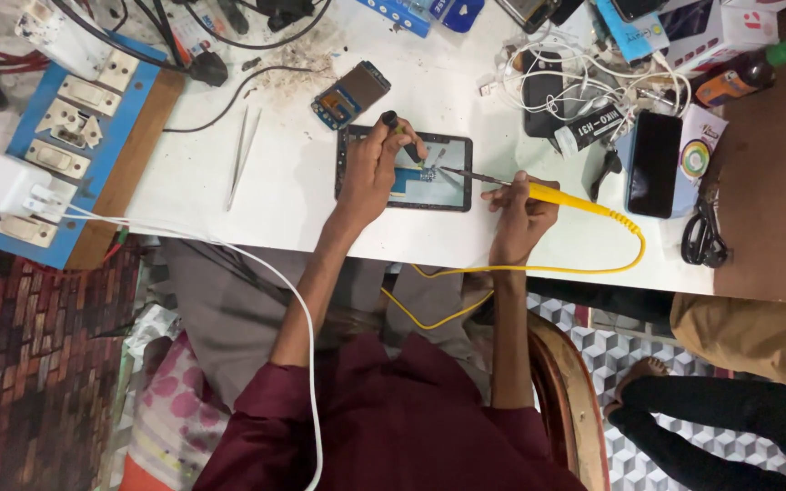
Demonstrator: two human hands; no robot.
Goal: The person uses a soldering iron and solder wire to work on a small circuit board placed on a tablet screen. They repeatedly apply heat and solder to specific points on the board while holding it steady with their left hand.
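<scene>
Soldering iron (552, 195) gripped in right hand (518, 218), long axis left-right, tip pointing left at circuit board (422, 171) in opened phone (404, 169). Left hand (377, 168) nearer board, pinching thin dark tool (393, 123). Phone near table (320, 218) edge; tweezers (240, 156) lie left.

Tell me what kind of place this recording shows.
Likely a phone repair bench: the right hand holds a yellow soldering iron over an opened device, with tweezers and loose phones nearby.

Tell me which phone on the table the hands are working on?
The opened phone lying under both hands, its insides showing. The black phone to the right lies closed and untouched.
</scene>
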